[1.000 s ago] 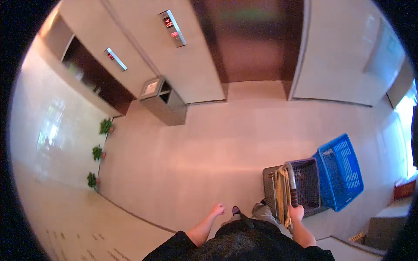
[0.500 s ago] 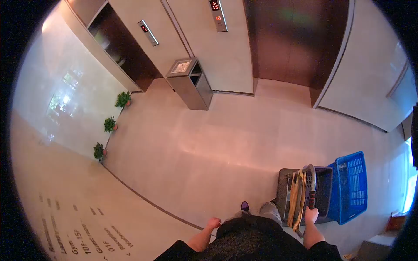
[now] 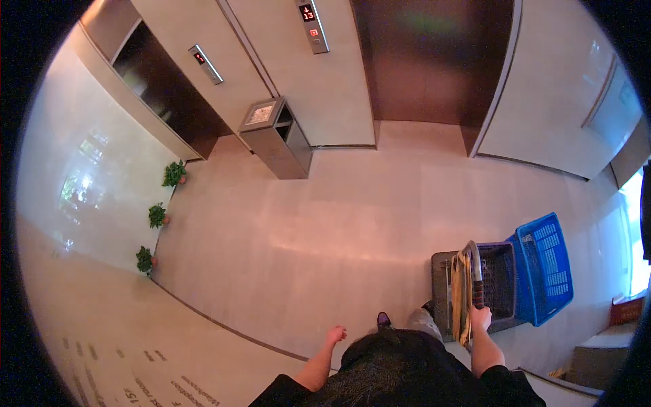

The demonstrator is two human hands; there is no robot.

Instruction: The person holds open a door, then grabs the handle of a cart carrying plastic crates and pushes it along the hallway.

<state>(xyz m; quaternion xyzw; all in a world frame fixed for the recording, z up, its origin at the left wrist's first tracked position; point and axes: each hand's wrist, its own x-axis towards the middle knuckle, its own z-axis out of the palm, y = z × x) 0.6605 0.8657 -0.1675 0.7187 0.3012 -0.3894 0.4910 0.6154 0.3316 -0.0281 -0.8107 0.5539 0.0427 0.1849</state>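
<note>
My right hand (image 3: 481, 317) is wrapped round the curved metal handle (image 3: 475, 261) of a trolley, at its dark grip. Yellowish straps or cloth strips (image 3: 461, 298) hang along the handle's left side. Behind the handle, a dark grey plastic crate (image 3: 502, 281) rides on the trolley's platform (image 3: 441, 292). A blue plastic basket (image 3: 546, 271) stands against the crate's right side, tilted. My left hand (image 3: 337, 334) hangs beside my body with its fingers loosely curled in, holding nothing. It is nearest to the left wall and touches nothing.
Ahead are a brown lift door (image 3: 430, 68) and a second lift door (image 3: 169, 88) at the left. A metal bin (image 3: 278, 146) stands between them. Potted plants (image 3: 157, 216) line the left wall. Lit call panels (image 3: 312, 24) show on the wall. A box-like object (image 3: 600, 366) is at lower right.
The view has turned slightly right, so the doors, bin and plants sit further left. My right hand keeps hold of the handle, and the trolley has shifted a little up the picture.
</note>
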